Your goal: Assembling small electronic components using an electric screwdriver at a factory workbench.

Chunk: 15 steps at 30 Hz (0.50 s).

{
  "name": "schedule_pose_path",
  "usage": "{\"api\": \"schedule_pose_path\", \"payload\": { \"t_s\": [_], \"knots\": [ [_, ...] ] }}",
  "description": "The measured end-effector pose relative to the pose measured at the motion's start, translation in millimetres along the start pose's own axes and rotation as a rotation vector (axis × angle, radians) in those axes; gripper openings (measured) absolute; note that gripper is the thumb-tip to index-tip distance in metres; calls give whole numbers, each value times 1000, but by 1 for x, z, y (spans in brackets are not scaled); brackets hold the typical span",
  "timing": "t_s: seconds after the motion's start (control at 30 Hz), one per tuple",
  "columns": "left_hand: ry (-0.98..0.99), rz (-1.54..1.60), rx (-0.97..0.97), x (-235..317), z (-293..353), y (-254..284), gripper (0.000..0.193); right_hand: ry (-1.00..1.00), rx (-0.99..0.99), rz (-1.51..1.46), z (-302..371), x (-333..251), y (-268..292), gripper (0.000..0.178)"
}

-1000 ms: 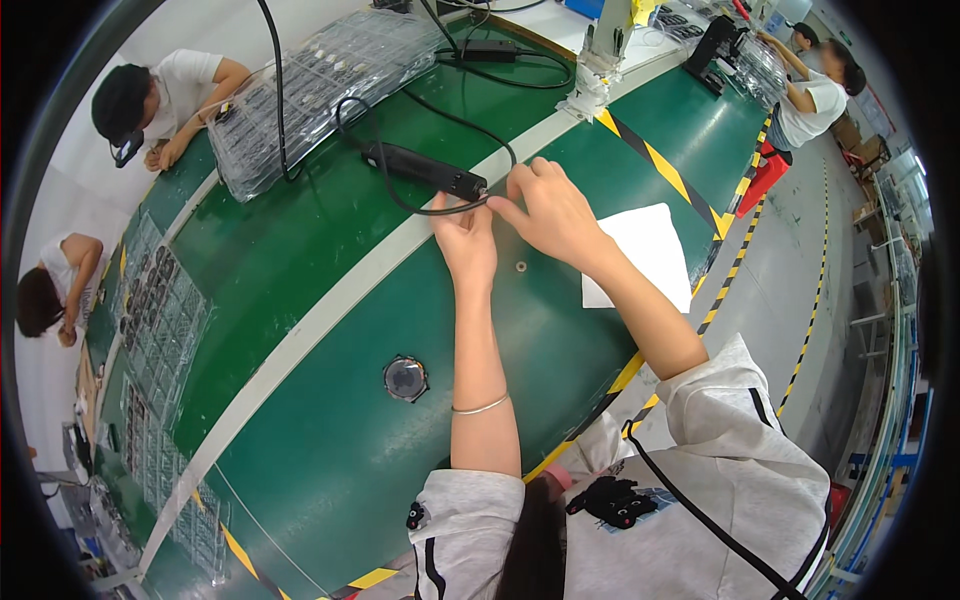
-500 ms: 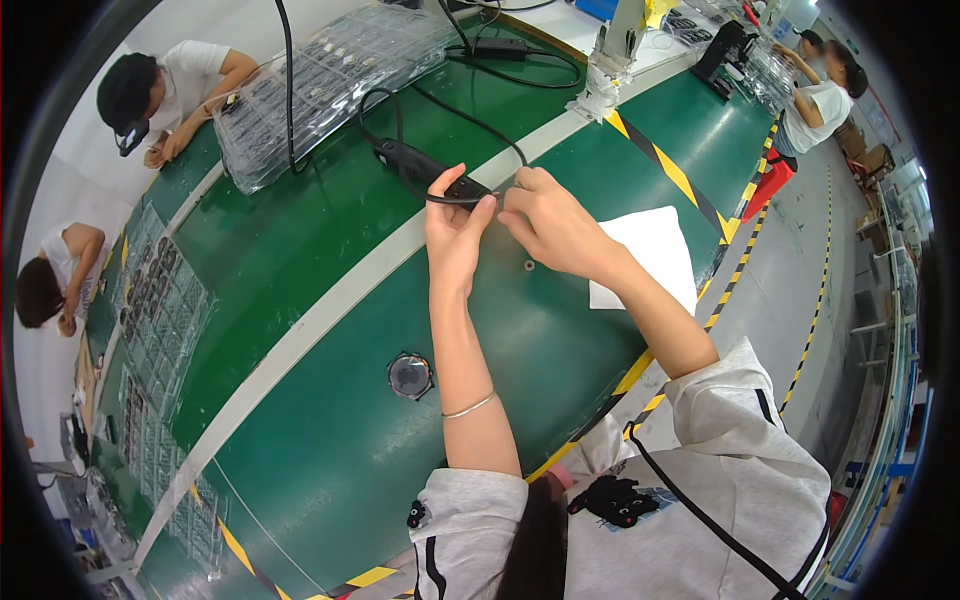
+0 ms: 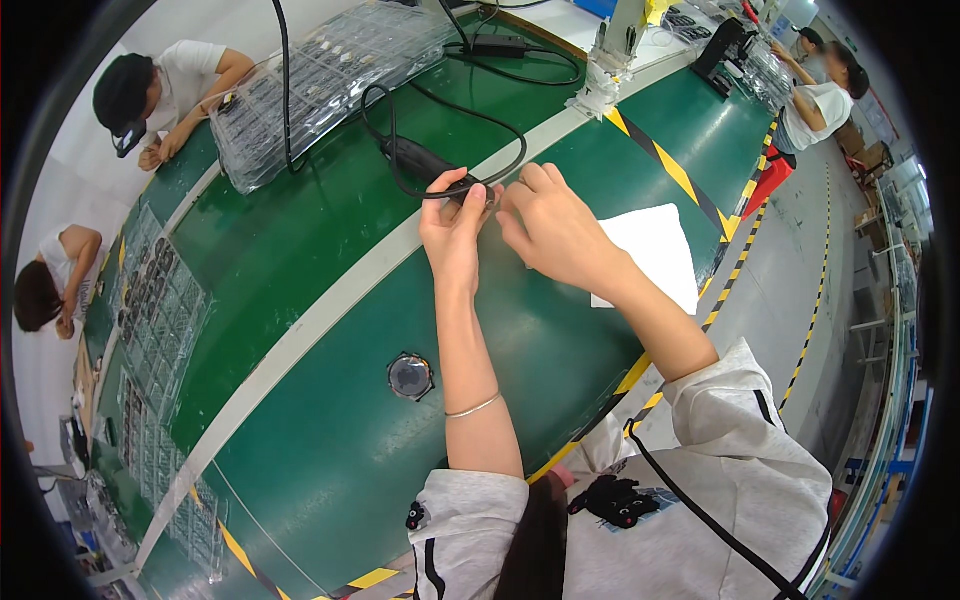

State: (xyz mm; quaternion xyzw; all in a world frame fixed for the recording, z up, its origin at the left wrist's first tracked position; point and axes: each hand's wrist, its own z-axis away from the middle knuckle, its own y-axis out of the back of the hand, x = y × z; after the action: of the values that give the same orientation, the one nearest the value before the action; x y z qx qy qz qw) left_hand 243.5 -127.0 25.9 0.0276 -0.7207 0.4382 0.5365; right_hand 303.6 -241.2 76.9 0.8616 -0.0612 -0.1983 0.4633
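My left hand (image 3: 456,225) is closed round a black corded handheld tool (image 3: 420,160), probably an electric screwdriver. Its body slants from far left down to my fingers, and its cord loops over them. Close beside the tool's near end, my right hand (image 3: 560,225) has its fingers bent in a pinch. Whatever they hold, if anything, is too small or hidden to make out. A round dark watch face (image 3: 410,376) lies on the green table (image 3: 330,430), left of my left forearm.
A white sheet (image 3: 655,255) lies right of my right hand. Stacked clear plastic trays (image 3: 330,80) stand far left, more trays (image 3: 160,300) along the left. A black stand (image 3: 725,60) is far right. A pale strip (image 3: 310,320) crosses the table. Other people sit beyond.
My left hand has tilted the tool's near end, and the cord loop has swung right. My right hand has shifted slightly; a small ring on the table is now hidden.
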Motion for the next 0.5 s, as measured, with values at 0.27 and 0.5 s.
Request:
{"api": "schedule_pose_path", "payload": {
  "t_s": [0.27,0.5],
  "knots": [
    [71,72,-37,0,0,6,39,-35,-80,-51,-6,2,1,15],
    [40,58,-120,1,1,7,47,73,46,68,-8,-7,5,10]
  ]
}}
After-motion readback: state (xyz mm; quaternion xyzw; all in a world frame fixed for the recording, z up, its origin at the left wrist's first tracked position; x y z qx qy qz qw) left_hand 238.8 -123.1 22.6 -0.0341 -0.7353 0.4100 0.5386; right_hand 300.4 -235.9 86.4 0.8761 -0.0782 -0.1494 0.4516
